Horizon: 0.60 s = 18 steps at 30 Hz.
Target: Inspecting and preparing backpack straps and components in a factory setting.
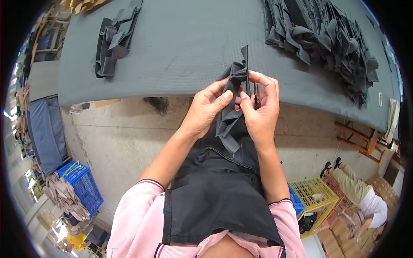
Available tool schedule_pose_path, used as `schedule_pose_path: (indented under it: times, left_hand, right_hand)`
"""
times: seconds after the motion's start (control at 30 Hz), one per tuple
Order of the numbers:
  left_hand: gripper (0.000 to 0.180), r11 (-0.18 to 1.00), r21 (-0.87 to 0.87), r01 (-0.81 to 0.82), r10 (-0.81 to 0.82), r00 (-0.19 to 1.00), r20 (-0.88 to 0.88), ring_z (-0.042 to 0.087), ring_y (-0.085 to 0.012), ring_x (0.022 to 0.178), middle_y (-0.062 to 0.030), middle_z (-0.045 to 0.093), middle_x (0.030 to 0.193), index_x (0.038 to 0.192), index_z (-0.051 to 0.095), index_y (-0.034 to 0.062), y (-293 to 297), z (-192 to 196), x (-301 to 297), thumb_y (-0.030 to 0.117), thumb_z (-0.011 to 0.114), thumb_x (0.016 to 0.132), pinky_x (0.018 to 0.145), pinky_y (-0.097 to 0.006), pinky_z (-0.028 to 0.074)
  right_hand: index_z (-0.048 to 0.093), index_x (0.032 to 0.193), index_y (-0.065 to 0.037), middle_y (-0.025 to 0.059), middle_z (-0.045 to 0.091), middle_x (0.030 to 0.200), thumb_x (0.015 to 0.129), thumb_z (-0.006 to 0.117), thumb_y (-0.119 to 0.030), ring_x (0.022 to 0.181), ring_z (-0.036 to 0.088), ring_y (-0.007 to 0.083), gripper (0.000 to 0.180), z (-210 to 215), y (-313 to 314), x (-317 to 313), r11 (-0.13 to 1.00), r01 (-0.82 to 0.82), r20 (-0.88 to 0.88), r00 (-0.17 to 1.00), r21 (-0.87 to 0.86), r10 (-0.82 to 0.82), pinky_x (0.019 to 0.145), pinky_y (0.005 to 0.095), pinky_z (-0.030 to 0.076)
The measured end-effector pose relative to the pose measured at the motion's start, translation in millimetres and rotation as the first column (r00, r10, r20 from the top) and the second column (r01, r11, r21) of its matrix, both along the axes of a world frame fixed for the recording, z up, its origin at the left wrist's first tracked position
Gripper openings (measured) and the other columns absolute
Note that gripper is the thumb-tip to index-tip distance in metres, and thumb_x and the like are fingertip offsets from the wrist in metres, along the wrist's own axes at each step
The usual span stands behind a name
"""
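A dark grey folded fabric piece hangs in front of me, just off the table's near edge. My left hand pinches it from the left, thumb across its front. On the other side, my right hand is closed, thumb and fingertips at the fabric's right edge. Within its curled fingers sits a slim dark tool that looks like thread snips; its ends are partly hidden. The fabric's upper end sticks up above both hands, and its lower end dangles over my black apron.
The grey-covered table stretches ahead. A large heap of similar dark pieces lies at its right, a smaller group at its left. A tape roll lies near the right edge. Blue and yellow crates stand behind; another person is at right.
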<state>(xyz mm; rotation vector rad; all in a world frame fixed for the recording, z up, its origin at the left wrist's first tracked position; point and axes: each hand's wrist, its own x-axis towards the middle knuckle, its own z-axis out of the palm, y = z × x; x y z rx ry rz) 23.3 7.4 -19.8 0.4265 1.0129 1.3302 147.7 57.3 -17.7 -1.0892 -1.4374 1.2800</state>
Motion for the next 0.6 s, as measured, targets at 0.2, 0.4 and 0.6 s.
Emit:
schedule_pose_path:
  times: [0.2, 0.4, 0.6]
  left_hand:
    - [0.037, 0.999, -0.051, 0.014, -0.010, 0.997, 0.079, 0.056, -0.0099, 0.091, -0.0050, 0.059, 0.108, 0.125, 0.049, -0.0016, -2, -4, 0, 0.019, 0.054, 0.094, 0.080, -0.026, 0.047]
    - [0.037, 0.997, -0.074, 0.027, -0.020, 0.996, 0.088, 0.057, -0.0094, 0.091, -0.0053, 0.059, 0.106, 0.125, 0.049, -0.0005, -1, -3, -1, 0.019, 0.052, 0.094, 0.078, -0.025, 0.049]
    - [0.039, 0.993, -0.106, 0.044, -0.039, 0.998, 0.056, 0.058, -0.0112, 0.090, -0.0076, 0.058, 0.108, 0.127, 0.047, -0.0003, -4, -1, 1, 0.020, 0.052, 0.094, 0.076, -0.028, 0.049]
  right_hand:
    - [0.057, 0.112, -0.005, 0.0039, 0.048, 0.103, 0.067, 0.059, 0.012, 0.058, 0.038, 0.0048, 0.048, 5, 1, -1, 0.999, -0.039, 0.113, 0.993, -0.002, 0.039, 0.051, 0.0197, 0.037]
    - [0.056, 0.112, -0.005, 0.0044, 0.047, 0.104, 0.067, 0.059, 0.011, 0.057, 0.037, 0.0047, 0.048, 8, -2, 0, 0.999, -0.037, 0.083, 0.996, -0.016, 0.038, 0.051, 0.0192, 0.037]
    - [0.051, 0.115, 0.000, 0.0047, 0.047, 0.105, 0.072, 0.051, 0.016, 0.061, 0.050, 0.0033, 0.046, 11, -6, 3, 0.983, -0.050, -0.089, 0.995, -0.175, 0.035, 0.050, 0.0183, 0.041]
